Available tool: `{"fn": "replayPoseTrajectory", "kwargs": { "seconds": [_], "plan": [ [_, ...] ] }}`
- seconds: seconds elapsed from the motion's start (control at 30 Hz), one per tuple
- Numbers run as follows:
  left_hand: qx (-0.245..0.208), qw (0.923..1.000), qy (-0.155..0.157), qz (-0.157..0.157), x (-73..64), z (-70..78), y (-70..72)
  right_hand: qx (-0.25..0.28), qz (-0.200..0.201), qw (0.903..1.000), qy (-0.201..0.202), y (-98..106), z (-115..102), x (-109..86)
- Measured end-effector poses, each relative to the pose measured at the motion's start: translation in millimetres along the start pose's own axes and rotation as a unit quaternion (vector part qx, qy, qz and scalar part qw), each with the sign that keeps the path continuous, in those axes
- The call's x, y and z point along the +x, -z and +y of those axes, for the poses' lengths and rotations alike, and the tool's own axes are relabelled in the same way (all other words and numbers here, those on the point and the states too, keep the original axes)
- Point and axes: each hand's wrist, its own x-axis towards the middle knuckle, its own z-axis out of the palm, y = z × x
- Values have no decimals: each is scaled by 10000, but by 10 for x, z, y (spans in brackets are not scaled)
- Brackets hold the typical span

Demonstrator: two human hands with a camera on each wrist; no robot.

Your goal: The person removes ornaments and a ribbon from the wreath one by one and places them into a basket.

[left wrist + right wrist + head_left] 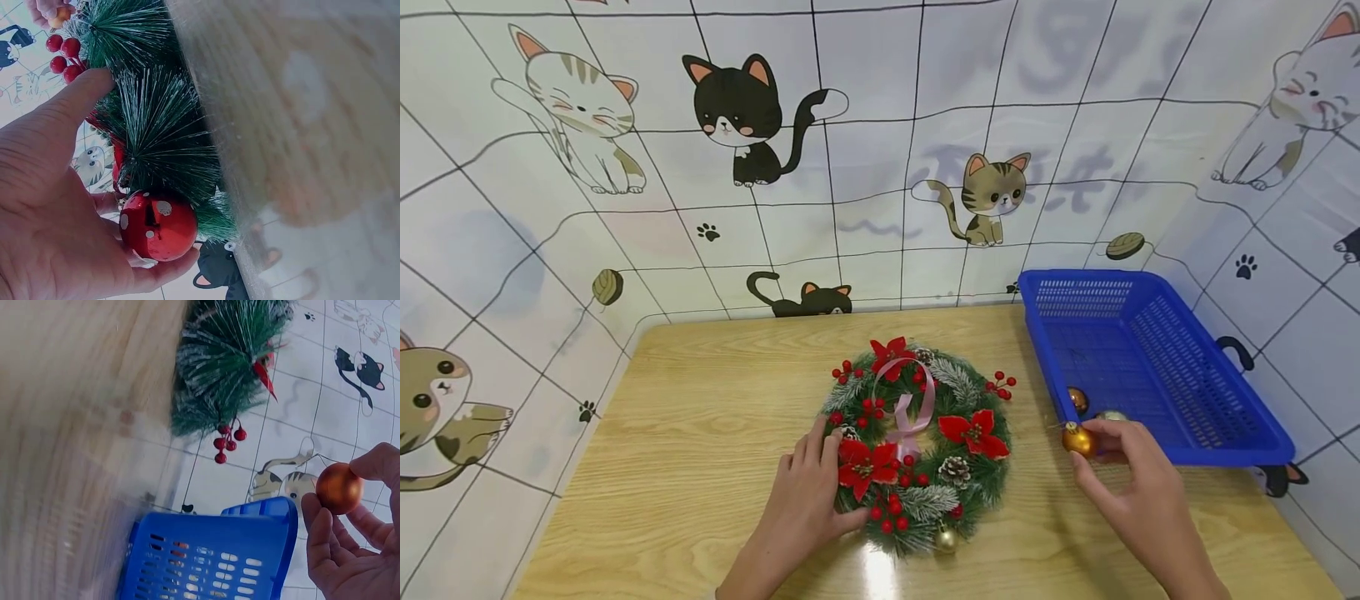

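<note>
A green Christmas wreath (958, 383) lies on the table, trimmed with red poinsettias (975, 433), berries, pinecones (955, 472) and a pink ribbon (927, 406). At its lower left edge, my left hand (805, 492) holds it with thumb and fingers spread. The left wrist view shows a red bauble with white dots (159, 225) against those fingers. My right hand (1138, 483) pinches an orange-gold bauble (1078, 440) between thumb and fingertips, beside the basket's near left corner. A thin thread stands up from this bauble in the right wrist view.
A blue plastic basket (1176, 392) stands on the right, with a brown bauble (1078, 400) and a paler one (1111, 415) inside. A small gold bauble (946, 539) hangs at the wreath's front. Cat-print sheeting (865, 167) borders the wooden table (700, 433).
</note>
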Motion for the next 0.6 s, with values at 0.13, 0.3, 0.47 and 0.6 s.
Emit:
{"fn": "replayPoseTrajectory", "kwargs": {
  "seconds": [0.13, 0.3, 0.47, 0.6],
  "plan": [
    [-48, 9997, 4, 255, -6, 15, -10, 59, 178, 9998, -50, 53, 53, 37],
    [-164, 9992, 11, 351, -11, 9, -14, -102, 318, 9994, -56, 99, 128, 102],
    [-303, 9992, -6, 270, -13, 5, -14, -208, 463, 9987, -51, 135, 238, 109],
    [-394, 9990, 5, 218, -21, 8, -16, -205, 512, 9983, -163, 161, 313, 111]
  ]
}}
